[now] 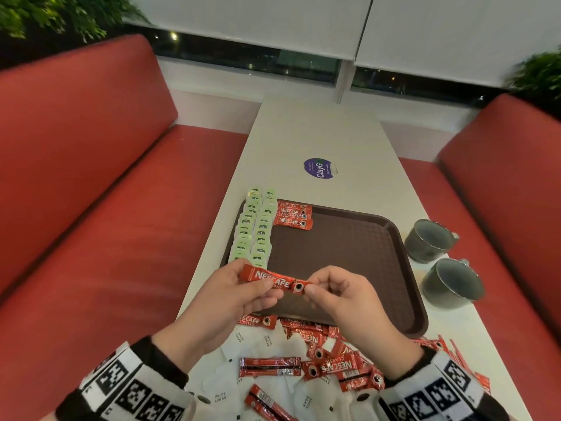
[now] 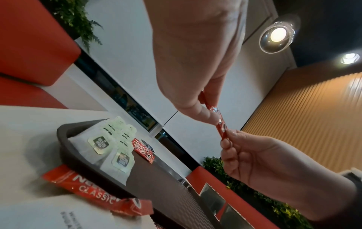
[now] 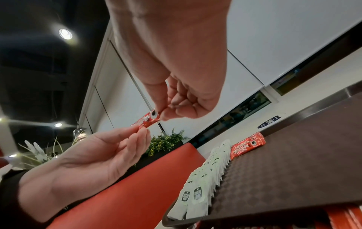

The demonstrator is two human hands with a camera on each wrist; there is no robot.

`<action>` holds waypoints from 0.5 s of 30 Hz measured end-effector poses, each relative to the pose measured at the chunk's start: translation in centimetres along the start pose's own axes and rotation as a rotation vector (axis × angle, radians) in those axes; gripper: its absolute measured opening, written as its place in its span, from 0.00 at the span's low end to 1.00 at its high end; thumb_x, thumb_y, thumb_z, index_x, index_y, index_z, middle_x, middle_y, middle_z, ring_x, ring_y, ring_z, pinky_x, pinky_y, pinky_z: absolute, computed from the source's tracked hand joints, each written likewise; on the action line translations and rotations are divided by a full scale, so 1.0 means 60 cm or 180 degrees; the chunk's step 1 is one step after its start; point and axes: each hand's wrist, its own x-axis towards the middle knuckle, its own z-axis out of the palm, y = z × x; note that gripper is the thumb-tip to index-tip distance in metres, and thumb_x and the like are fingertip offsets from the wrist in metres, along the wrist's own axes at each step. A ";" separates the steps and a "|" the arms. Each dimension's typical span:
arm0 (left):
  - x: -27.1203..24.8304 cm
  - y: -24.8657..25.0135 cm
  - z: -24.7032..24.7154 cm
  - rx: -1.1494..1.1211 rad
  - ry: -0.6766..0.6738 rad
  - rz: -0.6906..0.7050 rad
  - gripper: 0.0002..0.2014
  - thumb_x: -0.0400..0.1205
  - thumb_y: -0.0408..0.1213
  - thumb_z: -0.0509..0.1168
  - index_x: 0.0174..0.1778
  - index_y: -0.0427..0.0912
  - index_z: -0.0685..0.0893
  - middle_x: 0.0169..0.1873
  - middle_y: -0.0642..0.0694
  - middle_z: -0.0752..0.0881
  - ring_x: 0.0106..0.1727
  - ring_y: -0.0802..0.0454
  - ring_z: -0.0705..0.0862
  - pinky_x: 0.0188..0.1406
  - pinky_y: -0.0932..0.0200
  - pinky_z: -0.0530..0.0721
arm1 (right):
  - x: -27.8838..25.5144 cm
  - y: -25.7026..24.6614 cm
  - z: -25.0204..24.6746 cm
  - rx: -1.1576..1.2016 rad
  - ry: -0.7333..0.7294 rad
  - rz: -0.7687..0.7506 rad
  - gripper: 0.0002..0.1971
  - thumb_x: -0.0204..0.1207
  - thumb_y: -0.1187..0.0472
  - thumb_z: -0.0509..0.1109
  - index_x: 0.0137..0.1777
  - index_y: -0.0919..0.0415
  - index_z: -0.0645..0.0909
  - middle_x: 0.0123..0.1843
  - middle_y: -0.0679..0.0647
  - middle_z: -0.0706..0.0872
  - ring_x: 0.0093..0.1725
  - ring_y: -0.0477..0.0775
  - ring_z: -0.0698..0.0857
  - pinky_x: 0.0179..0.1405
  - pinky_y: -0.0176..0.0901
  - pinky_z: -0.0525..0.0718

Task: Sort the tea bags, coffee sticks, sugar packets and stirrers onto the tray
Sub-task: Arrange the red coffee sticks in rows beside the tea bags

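Loose red foil coffee sticks (image 1: 331, 364) and white paper sugar packets (image 1: 261, 344) are scattered at the surface's (image 1: 318, 132) near edge. One red Nescafé coffee stick (image 1: 274, 280) is pinched at both ends by the left hand (image 1: 226, 302) and right hand (image 1: 346, 296) above the brown plastic tray's (image 1: 403, 268) near edge.

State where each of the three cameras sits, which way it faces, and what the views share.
Head: worn on the head, looking down at the brown tray; both hands and banded wrists show.
Left wrist: looks along the left hand toward the right hand.
Right wrist: the mirror of that.
Shared: the coffee stick pinched by both hands, the tea bags.
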 end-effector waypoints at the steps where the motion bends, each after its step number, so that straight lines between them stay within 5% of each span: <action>1: 0.003 -0.001 0.000 0.0025 0.0011 -0.0025 0.04 0.78 0.25 0.67 0.44 0.32 0.78 0.40 0.35 0.87 0.43 0.46 0.91 0.38 0.63 0.88 | 0.006 0.001 -0.002 0.0002 0.0041 -0.0023 0.06 0.76 0.66 0.73 0.38 0.57 0.86 0.30 0.47 0.85 0.32 0.40 0.81 0.36 0.29 0.79; 8: 0.013 -0.003 -0.021 0.0393 0.0334 -0.0057 0.10 0.79 0.28 0.68 0.55 0.35 0.81 0.43 0.37 0.89 0.43 0.48 0.91 0.41 0.61 0.88 | 0.076 0.014 -0.025 -0.0357 0.0073 0.0128 0.06 0.76 0.63 0.72 0.38 0.58 0.85 0.30 0.51 0.83 0.26 0.38 0.75 0.27 0.27 0.72; 15: 0.003 -0.020 -0.087 0.0558 0.0929 -0.0016 0.03 0.81 0.27 0.65 0.48 0.33 0.82 0.39 0.37 0.89 0.40 0.45 0.89 0.43 0.55 0.88 | 0.244 0.073 -0.052 -0.1122 0.0567 0.0414 0.08 0.76 0.63 0.72 0.36 0.55 0.83 0.29 0.49 0.84 0.28 0.43 0.79 0.28 0.33 0.71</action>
